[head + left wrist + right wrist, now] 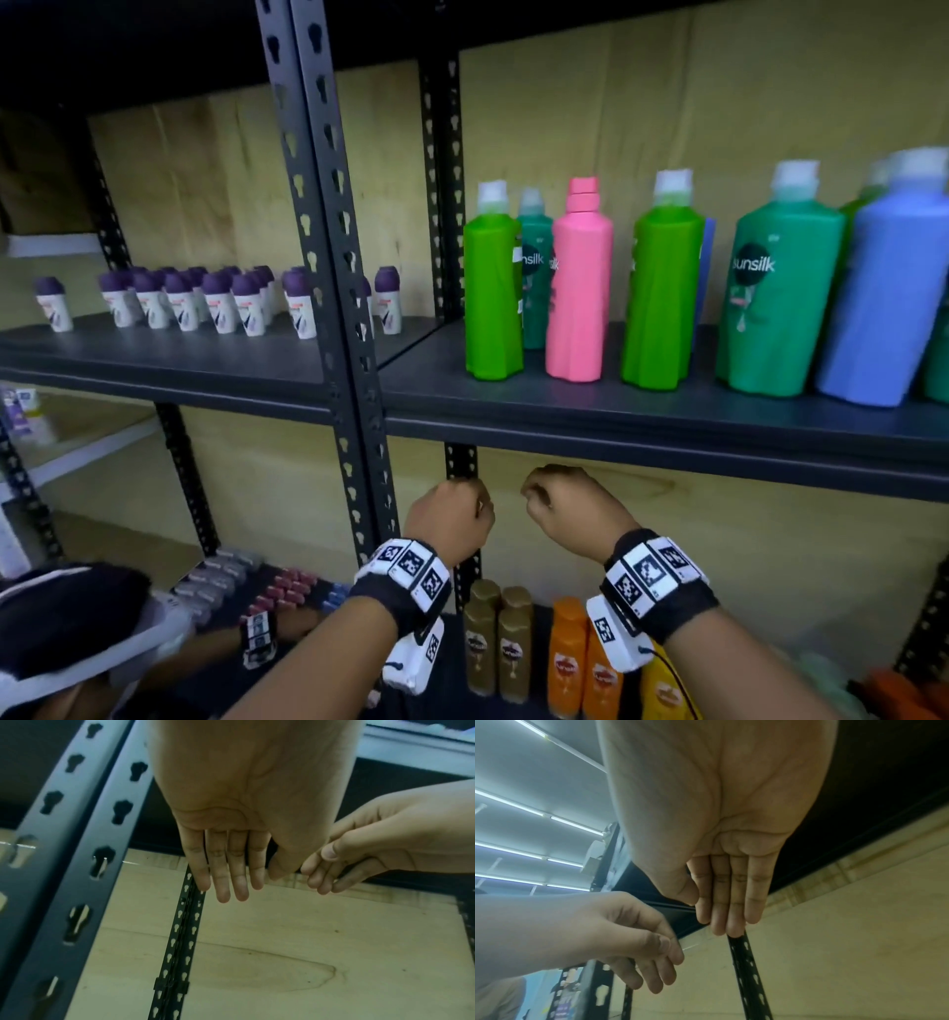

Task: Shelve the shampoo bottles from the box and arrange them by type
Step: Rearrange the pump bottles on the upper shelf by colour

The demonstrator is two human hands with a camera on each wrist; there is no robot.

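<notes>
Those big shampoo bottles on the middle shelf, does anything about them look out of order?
Yes. The colours are mixed: a pink bottle stands between two bright green bottles, and a blue bottle sits among teal Sunsilk ones. All stand upright; nothing looks spilled.

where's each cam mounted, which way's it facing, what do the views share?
Head: worn on the head, faces forward and down at the shelving; shows left hand and right hand, both empty.
Left wrist: looks along the left hand's fingers at the slotted upright.
Right wrist: looks up along the right hand's fingers, ceiling lights behind.
Shared: both wrist views show both hands and the upright.
</notes>
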